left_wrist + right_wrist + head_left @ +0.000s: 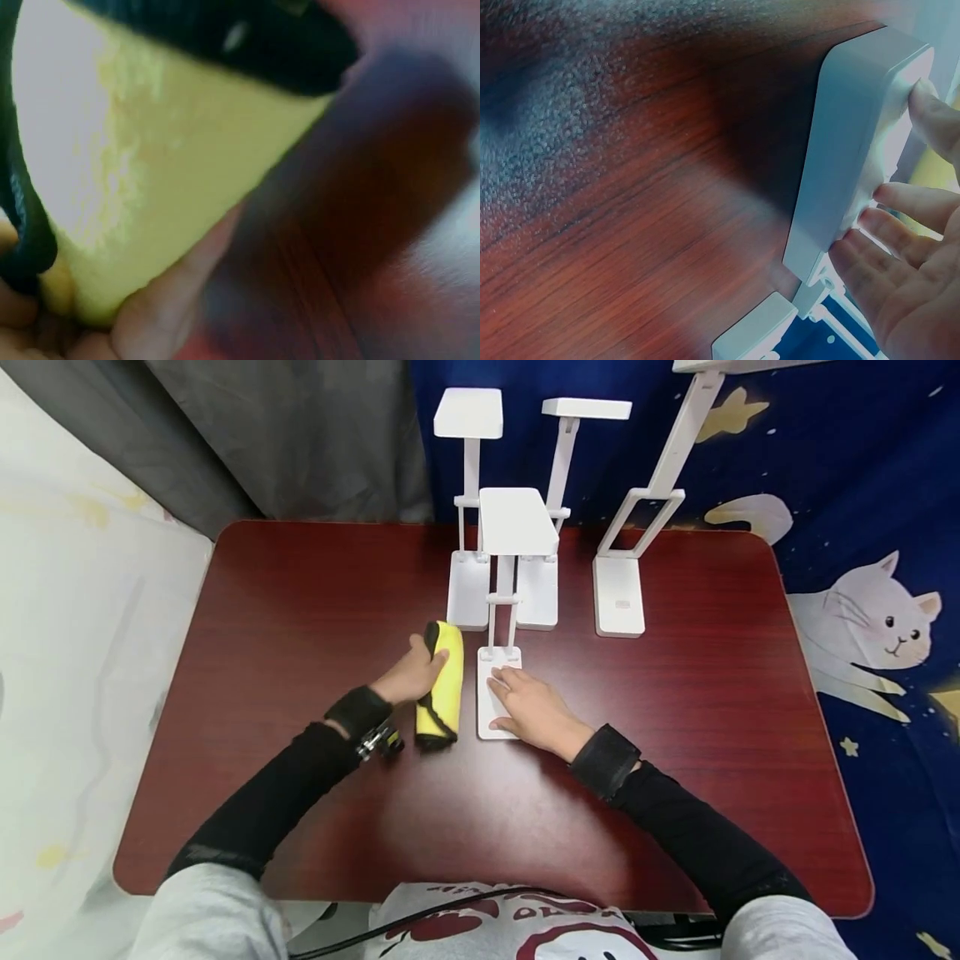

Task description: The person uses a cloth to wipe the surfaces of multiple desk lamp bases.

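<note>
My left hand grips a folded yellow cloth with black edging, its thumb lying over the near side. Up close in the left wrist view, the cloth fills much of the picture, with fingers curled at its lower edge. Just right of the cloth stands a white folding desk lamp, its arm raised and its flat head tilted over the arm. My right hand rests its fingertips on that lamp's base. In the right wrist view, the spread fingers and thumb touch the top of the base.
Behind stand two more white lamps, a left one and a middle one partly hidden by the front lamp. Another lamp stands further right. All are on a dark red wooden table, with curtains behind.
</note>
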The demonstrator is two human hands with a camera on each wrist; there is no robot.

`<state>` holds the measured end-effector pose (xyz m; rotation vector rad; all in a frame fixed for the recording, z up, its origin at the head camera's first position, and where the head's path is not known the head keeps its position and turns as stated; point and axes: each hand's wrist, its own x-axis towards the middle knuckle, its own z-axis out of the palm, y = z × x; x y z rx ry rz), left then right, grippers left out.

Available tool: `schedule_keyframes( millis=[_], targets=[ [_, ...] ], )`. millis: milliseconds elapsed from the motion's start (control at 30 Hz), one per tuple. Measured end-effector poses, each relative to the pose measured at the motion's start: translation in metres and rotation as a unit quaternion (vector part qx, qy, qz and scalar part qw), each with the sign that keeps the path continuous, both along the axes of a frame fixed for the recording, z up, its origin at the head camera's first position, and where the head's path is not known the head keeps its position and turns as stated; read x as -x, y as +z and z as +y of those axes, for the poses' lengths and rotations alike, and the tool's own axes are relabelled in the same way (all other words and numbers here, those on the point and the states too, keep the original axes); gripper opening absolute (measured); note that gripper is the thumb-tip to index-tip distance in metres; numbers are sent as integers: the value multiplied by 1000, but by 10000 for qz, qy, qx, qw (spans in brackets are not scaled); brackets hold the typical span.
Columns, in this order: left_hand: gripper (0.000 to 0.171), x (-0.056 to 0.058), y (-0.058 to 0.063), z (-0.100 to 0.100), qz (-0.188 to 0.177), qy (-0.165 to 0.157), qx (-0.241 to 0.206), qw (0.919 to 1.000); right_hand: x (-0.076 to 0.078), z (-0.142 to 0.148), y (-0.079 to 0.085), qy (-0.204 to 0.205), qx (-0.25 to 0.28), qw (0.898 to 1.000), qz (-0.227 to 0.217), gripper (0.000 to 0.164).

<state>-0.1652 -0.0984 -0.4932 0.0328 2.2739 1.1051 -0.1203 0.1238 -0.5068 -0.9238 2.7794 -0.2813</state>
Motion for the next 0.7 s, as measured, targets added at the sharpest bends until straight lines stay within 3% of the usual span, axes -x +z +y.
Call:
schedule_keyframes(
  millis=[100, 167, 267, 433, 700],
  targets=[
    [61, 10, -14, 14, 183, 93, 360, 9991, -5, -2, -2, 32, -29, 10000, 12, 71],
    [58, 9, -23, 21, 224, 123, 559, 9981, -7, -5, -3, 84, -43, 9999, 54, 70],
    [55, 2, -26, 27, 238, 68, 780, 9966, -7, -6, -5, 101, -20, 9999, 134, 70],
    [54, -17, -22, 29, 308, -98, 856, 9958, -5, -3, -3, 16, 2, 9998, 223, 70],
    [40, -63, -17, 24, 85, -576, 578, 9966, -1, 1, 3, -95, -106, 9997, 185, 70]
  ],
)
